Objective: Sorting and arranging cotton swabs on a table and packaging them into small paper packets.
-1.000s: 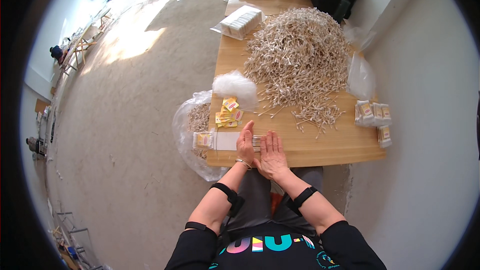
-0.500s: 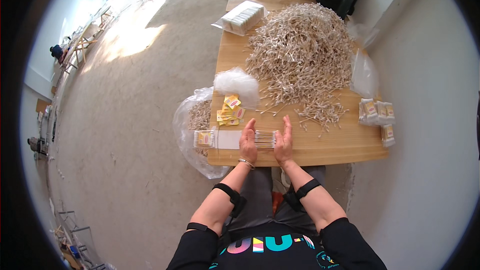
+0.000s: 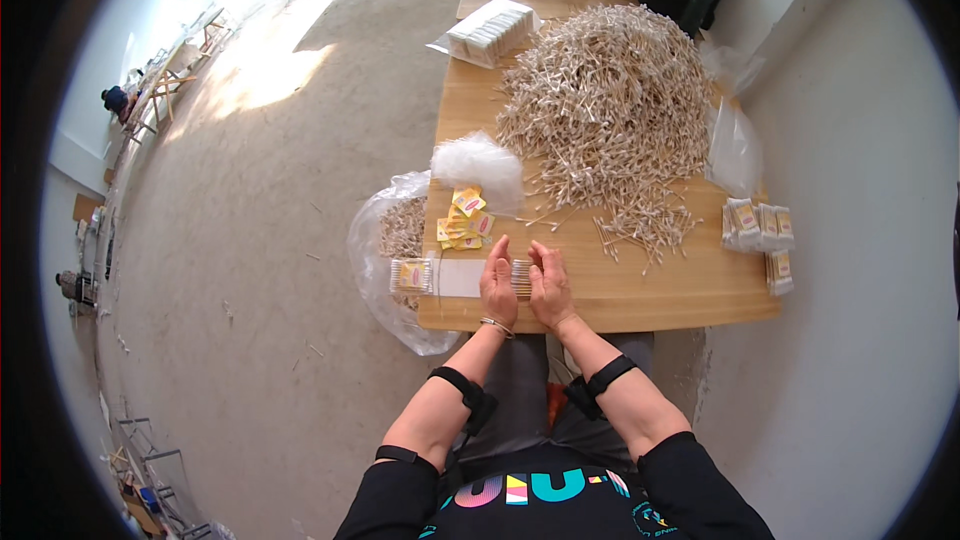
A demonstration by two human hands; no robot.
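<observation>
A small layer of cotton swabs (image 3: 521,278) lies at the near edge of the table, held between my two hands. My left hand (image 3: 498,285) closes on its left end, thumb on top. From the right, my right hand (image 3: 551,285) curls over the other end; the fingers hide part of the swabs. Beside my left hand lies a flat whitish strip (image 3: 459,278), perhaps an empty bag. Left of that, at the table corner, sits a clear pack of cotton swabs (image 3: 411,277) with a yellow card. Several loose yellow cards (image 3: 466,223) lie just beyond.
A big heap of loose cotton swabs (image 3: 610,100) covers the table's far part. Clear plastic bags (image 3: 478,165) lie beyond the cards. Filled packs (image 3: 757,230) stand at the right edge, near the wall. A plastic sack (image 3: 365,260) with swabs is beside the table's left edge.
My right hand has moved left, closer to my left hand, and its fingers have curled. Less of the swab layer shows between the hands. My left hand has hardly moved.
</observation>
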